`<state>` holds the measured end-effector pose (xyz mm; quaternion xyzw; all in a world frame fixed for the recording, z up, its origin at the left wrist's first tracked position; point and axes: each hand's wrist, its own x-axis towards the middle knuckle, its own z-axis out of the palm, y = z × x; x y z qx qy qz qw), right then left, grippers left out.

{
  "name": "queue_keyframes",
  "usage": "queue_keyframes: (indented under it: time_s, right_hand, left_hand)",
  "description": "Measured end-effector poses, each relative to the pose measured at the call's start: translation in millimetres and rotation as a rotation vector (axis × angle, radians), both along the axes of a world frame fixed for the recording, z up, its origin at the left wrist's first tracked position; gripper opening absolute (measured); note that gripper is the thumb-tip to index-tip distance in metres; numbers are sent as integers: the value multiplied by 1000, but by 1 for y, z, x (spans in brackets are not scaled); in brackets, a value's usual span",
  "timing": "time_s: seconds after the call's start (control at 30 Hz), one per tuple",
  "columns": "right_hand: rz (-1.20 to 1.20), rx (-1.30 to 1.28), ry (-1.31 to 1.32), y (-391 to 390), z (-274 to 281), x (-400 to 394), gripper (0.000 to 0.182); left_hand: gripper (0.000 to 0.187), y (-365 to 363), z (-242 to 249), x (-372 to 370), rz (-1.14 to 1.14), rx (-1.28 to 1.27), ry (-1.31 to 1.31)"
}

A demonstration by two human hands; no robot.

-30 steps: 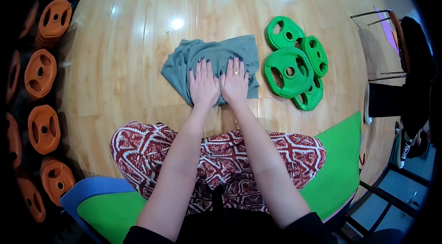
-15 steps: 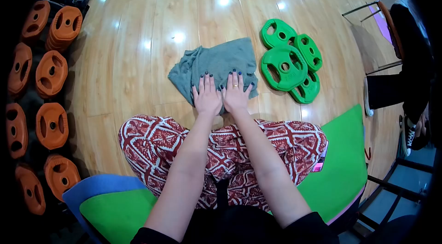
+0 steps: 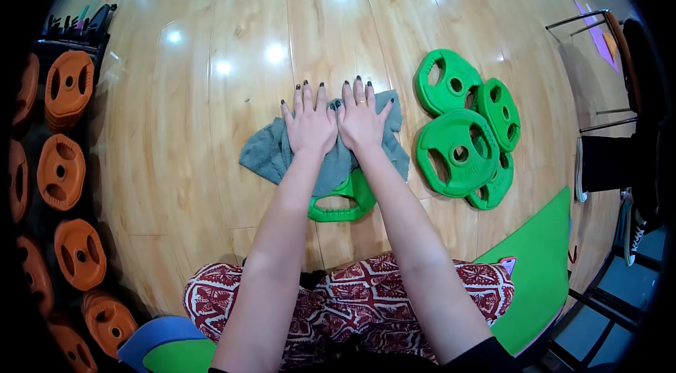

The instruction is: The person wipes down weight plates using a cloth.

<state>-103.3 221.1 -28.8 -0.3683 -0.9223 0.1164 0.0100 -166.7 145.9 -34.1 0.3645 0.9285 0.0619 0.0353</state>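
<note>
Pressing flat on a grey cloth (image 3: pixel 271 155), the left hand (image 3: pixel 310 127) and the right hand (image 3: pixel 360 123) are lying side by side, palms down, fingers spread and extended toward the far side, gripping nothing. A ring is showing on one finger of the right hand. The cloth is lying crumpled on the wooden floor (image 3: pixel 211 42), spreading out to the left of the left hand and to the right of the right wrist. A green weight plate (image 3: pixel 343 205) is lying partly under the cloth's near edge, its handle opening sticking out between the two forearms. Just right of the cloth, a cluster of green weight plates (image 3: pixel 461 151) is lying overlapped on the floor, near the cloth without clearly touching it. The person's patterned red trousers (image 3: pixel 366 302) are showing at the near edge, with a green mat (image 3: pixel 539 260) at the near right. Orange weight plates (image 3: pixel 60 165) are standing in a rack along the left edge. A chair (image 3: pixel 605 35) is standing at the far right.
</note>
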Motion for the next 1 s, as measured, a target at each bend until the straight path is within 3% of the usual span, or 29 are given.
queue_keyframes:
  time_s: [0.2,0.3,0.7,0.77,1.0]
  right_hand:
    - [-74,128,104,-13,3,11,52]
    - [-64,60,105,-36,7,37,54]
    - [-18,-93,-44,-125,16,148,57]
    - [-14,-102,-61,-130,18,154,57]
    - [-20,-100,-78,-125,17,145,59]
  left_hand:
    - [53,-10,6,13,5,71,86]
    - [54,-37,11,42,10,111,117]
    - [58,-126,28,147,26,-56,-150]
    - [60,-130,31,152,17,-157,-231]
    - [58,-127,27,141,5,-136,-222]
